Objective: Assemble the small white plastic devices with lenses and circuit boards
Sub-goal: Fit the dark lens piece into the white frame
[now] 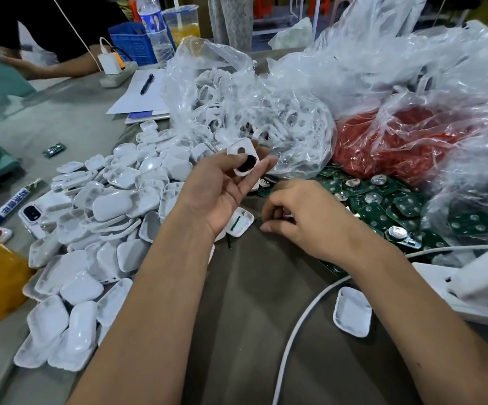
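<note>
Two holes show in the small white plastic cover [243, 158] I pinch upright in my left hand [222, 185]. My right hand [304, 217], fingers curled, picks nearer the green circuit boards [394, 209] lying rightward; its grip is hidden.

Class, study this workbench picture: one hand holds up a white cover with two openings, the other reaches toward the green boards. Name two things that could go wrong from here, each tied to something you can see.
1. The left hand pinches the white cover only by its fingertips, so it might slip into the pile of white shells and get lost among them.
2. The white cable crosses the work area near the right hand; a forearm could snag it and scatter the green circuit boards.
</note>
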Action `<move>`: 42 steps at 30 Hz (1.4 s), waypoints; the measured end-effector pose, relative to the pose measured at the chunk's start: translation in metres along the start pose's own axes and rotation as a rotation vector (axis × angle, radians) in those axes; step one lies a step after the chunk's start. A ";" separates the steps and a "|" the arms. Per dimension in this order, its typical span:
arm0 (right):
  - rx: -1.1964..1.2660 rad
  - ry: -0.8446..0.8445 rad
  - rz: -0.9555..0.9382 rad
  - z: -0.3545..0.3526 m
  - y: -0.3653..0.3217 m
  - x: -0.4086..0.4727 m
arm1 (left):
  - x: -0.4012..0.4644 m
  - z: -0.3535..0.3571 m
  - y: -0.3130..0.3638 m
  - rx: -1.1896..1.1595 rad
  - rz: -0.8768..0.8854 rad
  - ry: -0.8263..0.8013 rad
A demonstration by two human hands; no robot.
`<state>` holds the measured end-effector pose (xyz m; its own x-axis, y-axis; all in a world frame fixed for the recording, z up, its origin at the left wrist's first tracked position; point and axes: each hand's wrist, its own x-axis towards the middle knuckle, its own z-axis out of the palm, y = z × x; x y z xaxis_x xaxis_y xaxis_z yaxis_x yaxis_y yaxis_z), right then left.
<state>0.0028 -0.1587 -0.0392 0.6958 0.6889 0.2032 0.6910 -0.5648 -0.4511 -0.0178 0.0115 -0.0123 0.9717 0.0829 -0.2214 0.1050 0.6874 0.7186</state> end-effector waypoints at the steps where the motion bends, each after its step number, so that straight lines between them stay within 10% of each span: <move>1: -0.011 0.010 0.013 0.000 0.001 0.000 | 0.000 0.001 0.000 0.026 0.015 0.000; 19: 1.055 0.476 0.359 -0.014 0.002 -0.003 | 0.006 -0.001 -0.016 0.472 0.355 0.102; 42: 0.867 0.618 0.274 -0.015 0.012 -0.003 | 0.007 0.008 -0.034 0.756 0.529 0.038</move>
<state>0.0117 -0.1746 -0.0319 0.9500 0.1061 0.2936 0.2939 0.0138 -0.9557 -0.0132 -0.0166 -0.0328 0.9264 0.2844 0.2467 -0.2274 -0.0994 0.9687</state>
